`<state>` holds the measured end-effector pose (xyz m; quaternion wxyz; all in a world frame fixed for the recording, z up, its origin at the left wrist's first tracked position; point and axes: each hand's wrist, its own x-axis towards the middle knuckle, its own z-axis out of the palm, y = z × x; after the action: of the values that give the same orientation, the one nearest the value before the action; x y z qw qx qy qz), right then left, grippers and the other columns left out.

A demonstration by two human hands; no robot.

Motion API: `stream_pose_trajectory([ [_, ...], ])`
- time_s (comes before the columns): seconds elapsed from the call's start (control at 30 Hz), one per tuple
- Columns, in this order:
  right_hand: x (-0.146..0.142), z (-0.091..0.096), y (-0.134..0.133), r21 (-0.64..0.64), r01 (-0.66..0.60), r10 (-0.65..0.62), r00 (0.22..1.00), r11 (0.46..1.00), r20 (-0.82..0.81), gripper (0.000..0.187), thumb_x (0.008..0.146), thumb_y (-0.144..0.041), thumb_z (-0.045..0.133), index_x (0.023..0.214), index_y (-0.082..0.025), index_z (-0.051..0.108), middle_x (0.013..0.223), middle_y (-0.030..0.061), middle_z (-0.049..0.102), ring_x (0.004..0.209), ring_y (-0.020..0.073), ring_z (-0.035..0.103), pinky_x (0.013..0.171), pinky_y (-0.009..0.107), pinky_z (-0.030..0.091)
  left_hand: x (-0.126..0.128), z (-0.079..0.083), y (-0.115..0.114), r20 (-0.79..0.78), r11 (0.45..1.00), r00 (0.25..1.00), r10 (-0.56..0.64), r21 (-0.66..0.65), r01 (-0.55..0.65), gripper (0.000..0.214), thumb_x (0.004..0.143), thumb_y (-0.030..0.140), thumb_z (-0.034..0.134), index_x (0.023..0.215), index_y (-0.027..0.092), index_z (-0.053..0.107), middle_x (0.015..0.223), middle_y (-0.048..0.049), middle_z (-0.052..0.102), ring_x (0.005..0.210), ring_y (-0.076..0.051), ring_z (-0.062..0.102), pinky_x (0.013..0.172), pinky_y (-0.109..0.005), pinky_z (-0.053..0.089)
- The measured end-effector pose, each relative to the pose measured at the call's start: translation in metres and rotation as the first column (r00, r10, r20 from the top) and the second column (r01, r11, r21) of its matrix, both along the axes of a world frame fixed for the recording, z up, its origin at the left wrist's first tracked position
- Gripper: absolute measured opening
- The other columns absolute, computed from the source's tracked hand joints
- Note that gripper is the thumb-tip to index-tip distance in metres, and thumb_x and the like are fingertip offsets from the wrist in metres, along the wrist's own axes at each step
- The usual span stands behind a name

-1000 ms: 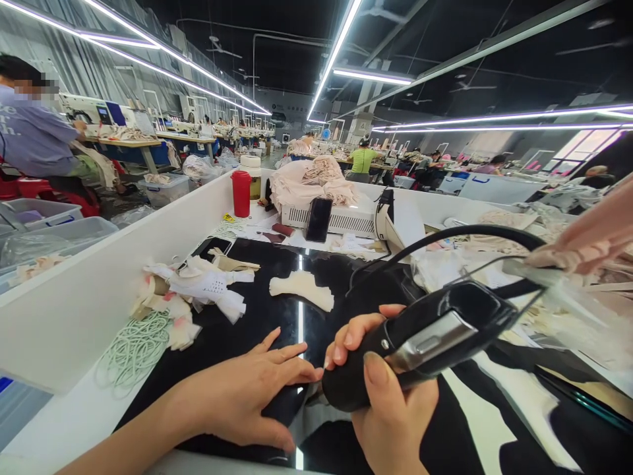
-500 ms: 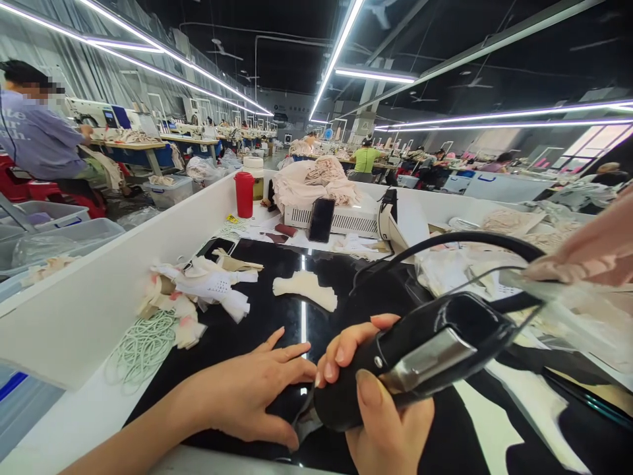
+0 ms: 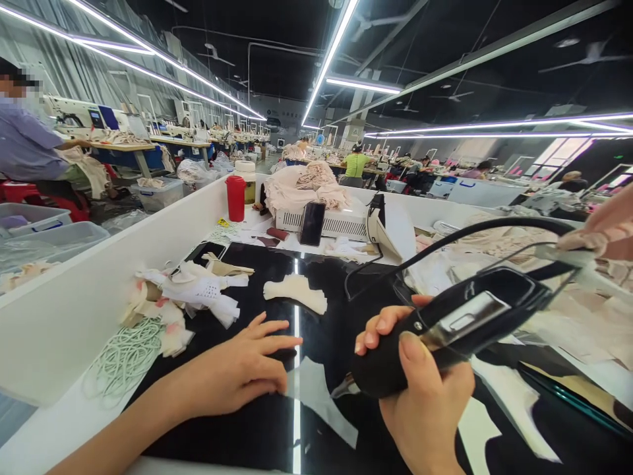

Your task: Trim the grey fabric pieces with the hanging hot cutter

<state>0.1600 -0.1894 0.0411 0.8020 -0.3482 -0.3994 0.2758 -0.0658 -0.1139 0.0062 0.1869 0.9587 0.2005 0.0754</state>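
My right hand point(image 3: 430, 389) is wrapped around a bulky black corded hand tool point(image 3: 445, 330) with a silver lever. Its metal tip point(image 3: 346, 386) points left, at the edge of a thin greyish-white curved piece point(image 3: 321, 402) lying on the glossy black work surface point(image 3: 217, 435). My left hand point(image 3: 247, 366) rests palm down with fingers apart, its thumb side by that piece's left end; I cannot tell whether it touches. Beyond my hands lies a cream fabric piece point(image 3: 297, 293). At the right edge, what looks like another person's hand point(image 3: 601, 231) is beside the tool's cord end.
White and beige scraps point(image 3: 202, 287) and tangled pale green cord point(image 3: 126, 356) lie at left. Behind are a red cup point(image 3: 236, 198), a phone point(image 3: 312, 223) and piled fabric point(image 3: 306, 188). Cut pieces point(image 3: 524, 409) lie at right. A white side wall point(image 3: 123, 264) borders the table.
My right hand has moved right with the tool, uncovering the greyish-white piece. My left hand has shifted slightly left. The whole view has also shifted a little.
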Motion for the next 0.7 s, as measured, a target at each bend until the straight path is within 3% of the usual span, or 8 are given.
stream_pose_trajectory([
  [0.1, 0.002, -0.001, -0.002, -0.016, 0.015, -0.014, 1.000, 1.000, 0.016, 0.033, 0.085, -0.030, 0.078, 0.112, -0.028, 0.059, 0.077, -0.0043, 0.064, 0.060, 0.0135, 0.061, 0.055, 0.030, 0.056, -0.001, -0.013, 0.006, 0.111, 0.951, 0.988, 0.110, 0.277, -0.138, 0.046, 0.090, -0.009, 0.043, 0.107, 0.026, 0.069, 0.159, -0.0048, 0.046, 0.152, -0.032, 0.033, 0.123, -0.067, 0.021],
  [0.17, 0.001, -0.003, -0.002, -0.019, 0.009, -0.008, 1.000, 1.000, 0.022, 0.033, 0.086, -0.030, 0.078, 0.112, -0.029, 0.059, 0.078, -0.0045, 0.064, 0.061, 0.0133, 0.061, 0.057, 0.030, 0.056, 0.002, -0.020, 0.005, 0.208, 0.908, 0.968, 0.143, 0.363, -0.212, 0.051, 0.088, -0.013, 0.037, 0.110, 0.023, 0.067, 0.150, -0.0084, 0.053, 0.143, -0.029, 0.044, 0.121, -0.064, 0.029],
  [0.27, -0.001, -0.005, 0.000, 0.000, -0.004, 0.004, 0.999, 1.000, 0.036, 0.033, 0.088, -0.032, 0.077, 0.114, -0.030, 0.058, 0.080, -0.0042, 0.064, 0.061, 0.0136, 0.062, 0.057, 0.031, 0.056, 0.012, -0.024, -0.005, 0.253, 0.934, 0.951, 0.176, 0.263, -0.242, 0.037, 0.097, -0.003, 0.040, 0.113, 0.020, 0.064, 0.121, -0.0080, 0.066, 0.114, -0.024, 0.062, 0.104, -0.045, 0.053],
  [0.37, -0.001, -0.007, 0.004, 0.001, -0.009, 0.009, 0.999, 1.000, 0.053, 0.035, 0.088, -0.032, 0.077, 0.116, -0.030, 0.057, 0.082, -0.0040, 0.064, 0.061, 0.0137, 0.062, 0.058, 0.032, 0.056, 0.023, -0.023, -0.016, 0.234, 0.964, 0.952, 0.199, 0.131, -0.233, 0.025, 0.103, 0.007, 0.047, 0.113, 0.020, 0.064, 0.110, -0.0060, 0.068, 0.100, -0.021, 0.066, 0.089, -0.035, 0.059],
  [0.47, 0.000, -0.009, 0.008, -0.001, -0.012, 0.012, 0.997, 1.000, 0.075, 0.036, 0.089, -0.032, 0.077, 0.118, -0.031, 0.056, 0.084, -0.0037, 0.065, 0.062, 0.0137, 0.063, 0.059, 0.032, 0.056, 0.028, -0.023, -0.021, 0.228, 0.979, 0.963, 0.143, 0.108, -0.171, 0.024, 0.103, 0.007, 0.048, 0.113, 0.021, 0.065, 0.118, -0.0048, 0.068, 0.107, -0.021, 0.066, 0.098, -0.037, 0.055],
  [0.57, 0.000, -0.011, 0.006, 0.010, -0.023, 0.022, 0.997, 1.000, 0.078, 0.035, 0.090, -0.032, 0.077, 0.119, -0.031, 0.056, 0.084, -0.0039, 0.065, 0.062, 0.0137, 0.064, 0.059, 0.032, 0.056, 0.030, -0.022, -0.020, 0.217, 0.989, 0.973, 0.079, 0.102, -0.103, 0.025, 0.103, 0.006, 0.049, 0.114, 0.022, 0.065, 0.123, -0.0025, 0.070, 0.115, -0.019, 0.066, 0.116, -0.044, 0.043],
  [0.7, -0.002, -0.010, 0.000, 0.008, -0.028, 0.027, 0.998, 1.000, 0.065, 0.035, 0.089, -0.033, 0.077, 0.118, -0.030, 0.056, 0.083, -0.0043, 0.065, 0.061, 0.0133, 0.063, 0.060, 0.032, 0.057, 0.033, -0.020, -0.024, 0.175, 0.995, 0.981, 0.086, 0.036, -0.094, 0.024, 0.102, 0.011, 0.057, 0.121, 0.022, 0.065, 0.130, -0.0037, 0.070, 0.125, -0.020, 0.063, 0.123, -0.048, 0.035],
])
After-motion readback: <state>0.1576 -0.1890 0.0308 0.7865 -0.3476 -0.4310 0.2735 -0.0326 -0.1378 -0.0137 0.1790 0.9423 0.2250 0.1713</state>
